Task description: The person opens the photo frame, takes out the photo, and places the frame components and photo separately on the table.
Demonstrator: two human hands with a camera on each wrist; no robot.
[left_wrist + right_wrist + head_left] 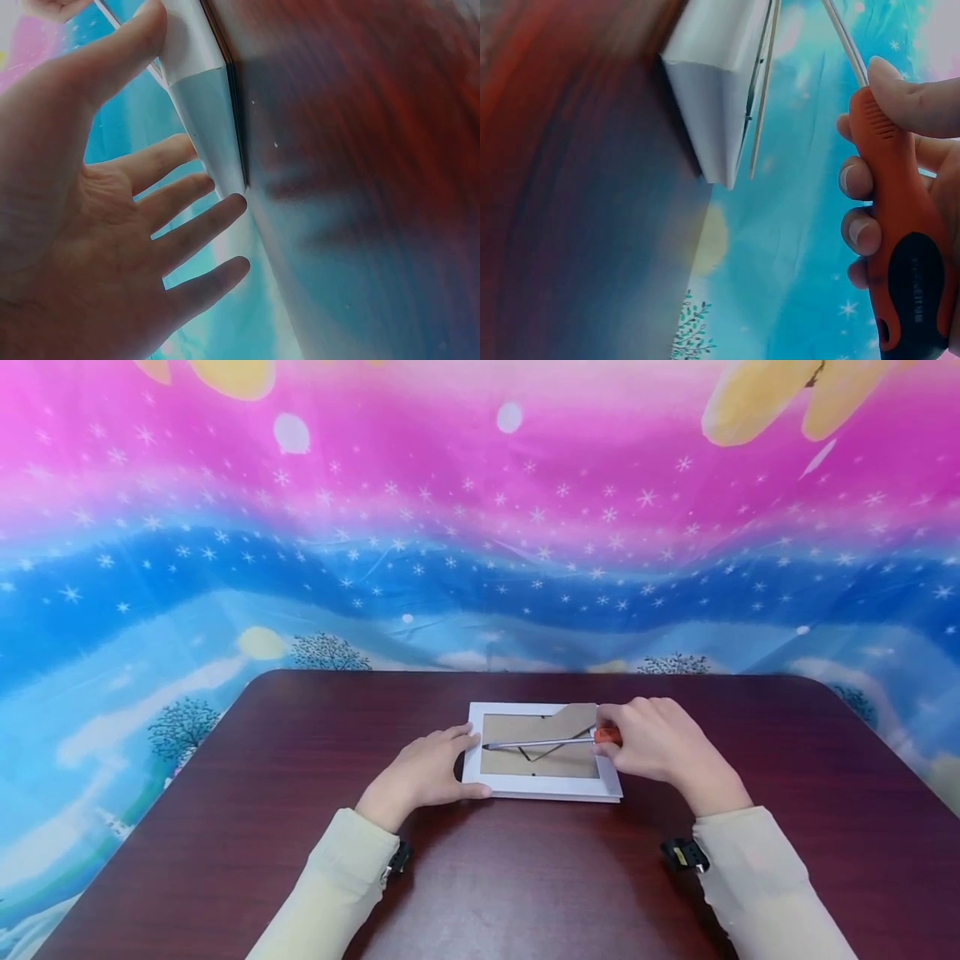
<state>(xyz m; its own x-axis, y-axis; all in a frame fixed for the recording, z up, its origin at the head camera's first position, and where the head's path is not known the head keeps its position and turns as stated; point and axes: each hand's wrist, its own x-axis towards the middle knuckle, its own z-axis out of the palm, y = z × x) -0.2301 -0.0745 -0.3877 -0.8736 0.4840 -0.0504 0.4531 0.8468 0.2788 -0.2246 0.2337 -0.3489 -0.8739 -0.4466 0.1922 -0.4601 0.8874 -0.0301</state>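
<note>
A white picture frame [547, 787] lies back side up on the table, its brown backing board [502, 764] showing. My left hand [427, 768] steadies the frame's left end, thumb at the near edge and fingers spread nearly straight along the side. In the left wrist view the thumb rests on the white frame [199, 97]. An orange-and-black screwdriver [900, 180] is gripped by my right hand [660, 739], fingers curled round its handle. The metal shaft [536, 743] reaches left across the backing, its tip near the frame's left inner edge; contact cannot be told.
A brown stand flap [573, 720] rises from the backing at the upper right. Small dark tabs sit along the backing's edges. The dark red wooden table [540, 877] ends at a snowflake-patterned cloth [480, 568] behind. Each wrist wears a black strap [684, 854].
</note>
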